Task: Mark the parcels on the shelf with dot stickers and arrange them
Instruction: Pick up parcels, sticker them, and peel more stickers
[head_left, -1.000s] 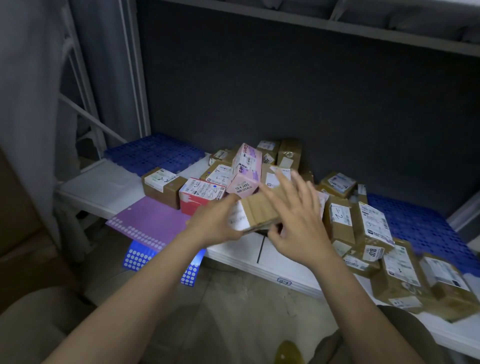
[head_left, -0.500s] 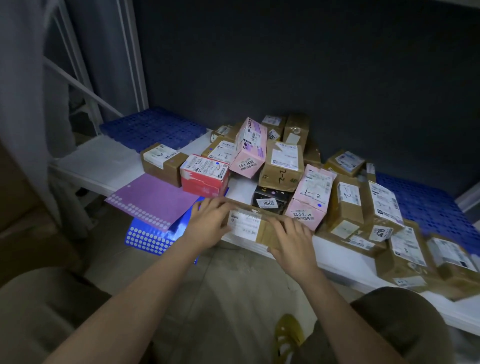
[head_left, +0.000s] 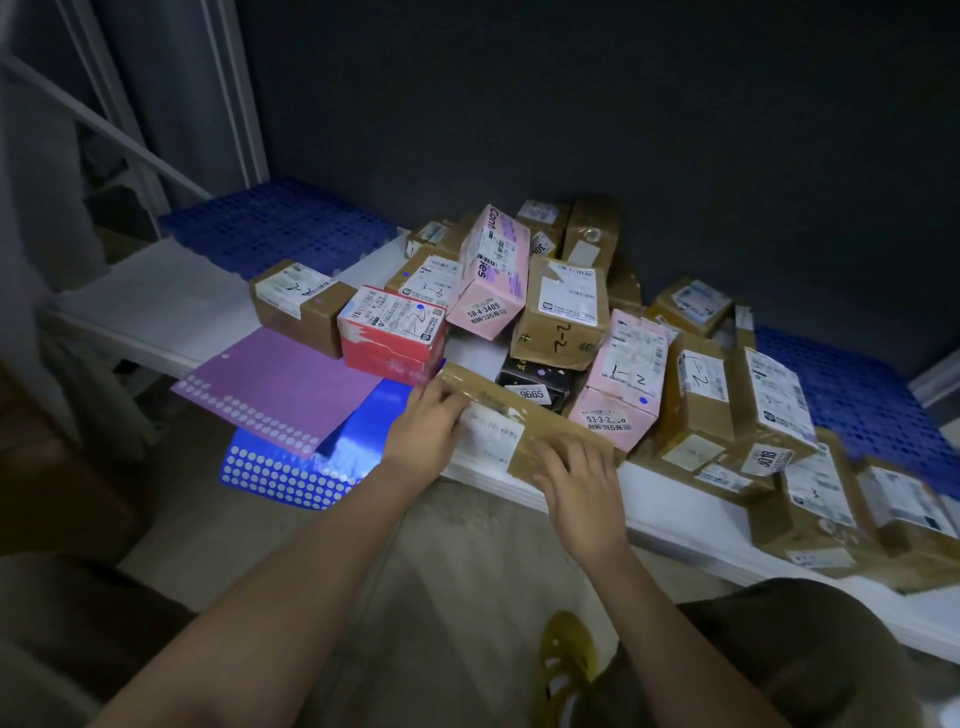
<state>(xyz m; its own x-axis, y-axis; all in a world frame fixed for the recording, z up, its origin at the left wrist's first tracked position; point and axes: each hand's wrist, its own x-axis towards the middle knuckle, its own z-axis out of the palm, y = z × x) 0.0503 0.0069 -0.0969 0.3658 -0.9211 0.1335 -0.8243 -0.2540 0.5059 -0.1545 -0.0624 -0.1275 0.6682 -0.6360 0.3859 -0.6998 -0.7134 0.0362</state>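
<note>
Down from mid-air we had brought the box (head_left: 511, 434) to the shelf (head_left: 156, 306) edge; left hand (head_left: 423, 436) gripped its end, right hand (head_left: 582, 480) lay flat on top, so stickering seemed next, purple sheet (head_left: 280, 389) nearby.

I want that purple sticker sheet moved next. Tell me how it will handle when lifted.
The purple sheet is thin and flat, so probably floppy and light. It overhangs the shelf edge, so a push may slide it off.
</note>
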